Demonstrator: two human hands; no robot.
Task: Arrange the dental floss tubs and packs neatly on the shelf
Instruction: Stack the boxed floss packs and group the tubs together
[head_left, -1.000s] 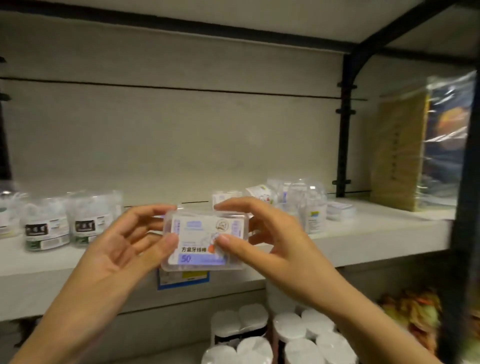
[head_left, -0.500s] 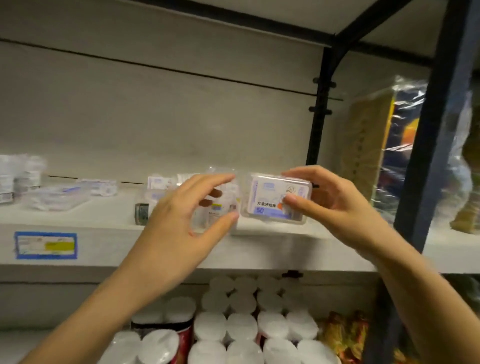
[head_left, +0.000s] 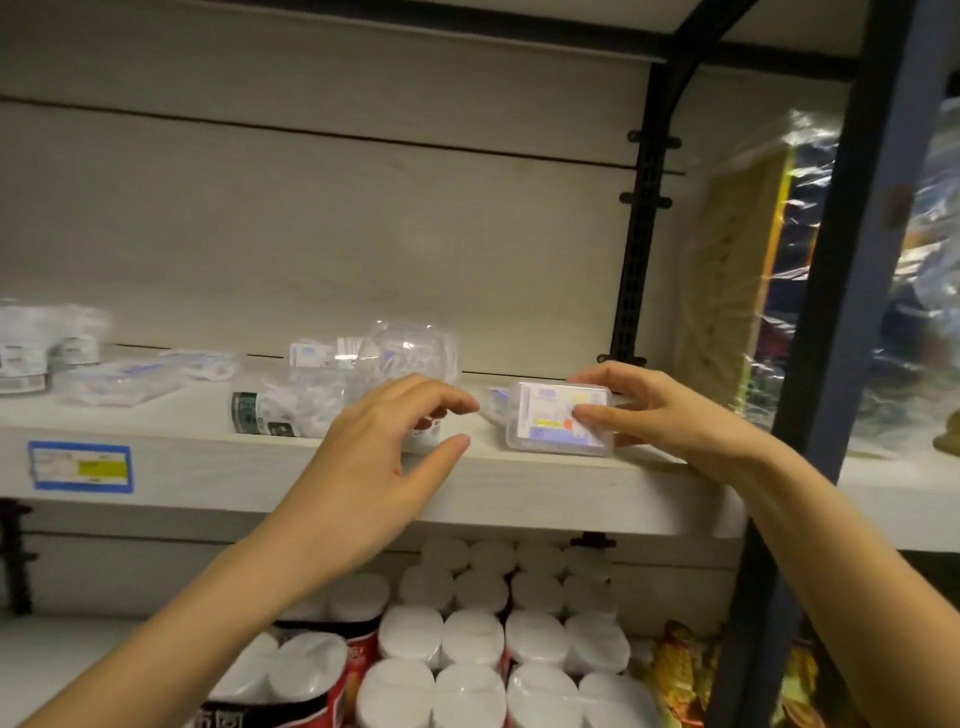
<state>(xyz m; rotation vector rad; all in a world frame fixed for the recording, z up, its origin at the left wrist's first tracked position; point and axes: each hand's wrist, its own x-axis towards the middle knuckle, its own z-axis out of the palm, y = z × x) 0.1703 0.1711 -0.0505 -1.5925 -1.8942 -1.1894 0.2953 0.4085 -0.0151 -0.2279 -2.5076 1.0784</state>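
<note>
while the right hand (head_left: 660, 415) pinched the floss box (head_left: 550, 434), left hand (head_left: 374, 462) empty and slack beside the grip, a careless release could have dropped it off the shelf (head_left: 208, 467) lip below.

Floss box (head_left: 558, 422) is located at shelf (head_left: 260, 467) near edge, right end. Tipped tub (head_left: 275, 410) lies left of it, flat packs (head_left: 124, 374) further left, upright tubs (head_left: 31, 348) far left. Canisters (head_left: 467, 639) are stacked below.
</note>
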